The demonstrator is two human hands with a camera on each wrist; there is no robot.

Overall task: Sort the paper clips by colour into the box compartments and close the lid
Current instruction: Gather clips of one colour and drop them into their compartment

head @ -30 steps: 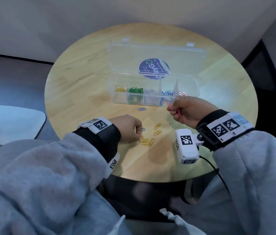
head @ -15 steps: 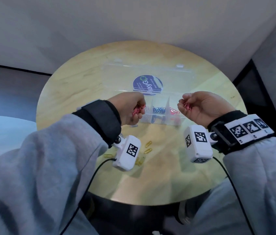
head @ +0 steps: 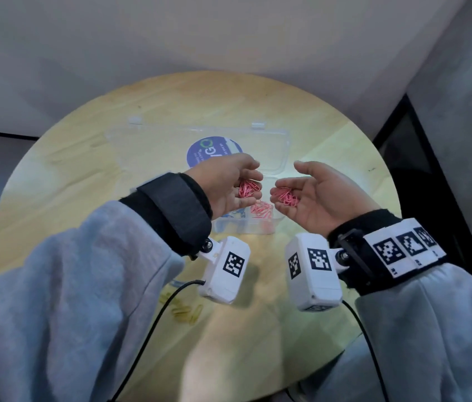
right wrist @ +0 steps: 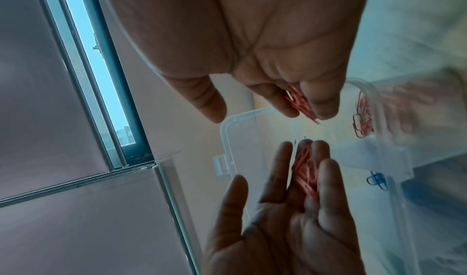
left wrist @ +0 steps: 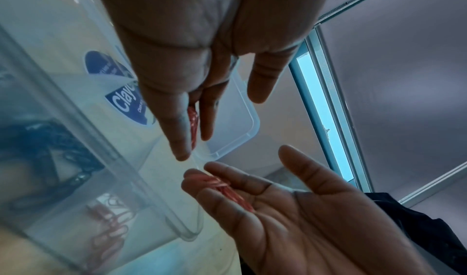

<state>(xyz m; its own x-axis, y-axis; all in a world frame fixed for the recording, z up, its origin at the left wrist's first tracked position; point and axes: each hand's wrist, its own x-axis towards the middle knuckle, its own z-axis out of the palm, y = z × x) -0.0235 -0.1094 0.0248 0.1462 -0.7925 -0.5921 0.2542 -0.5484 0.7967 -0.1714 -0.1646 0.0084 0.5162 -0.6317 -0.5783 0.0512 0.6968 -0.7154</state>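
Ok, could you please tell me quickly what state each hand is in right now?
Left hand: open, palm up, pink paper clips lying on its fingers.
Right hand: open, palm up, another pink bunch lying on its fingers.

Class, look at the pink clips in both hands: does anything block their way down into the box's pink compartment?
Nothing visible does. The lid lies folded back; the left hand and right hand carry pink clips above the uncovered pink compartment.
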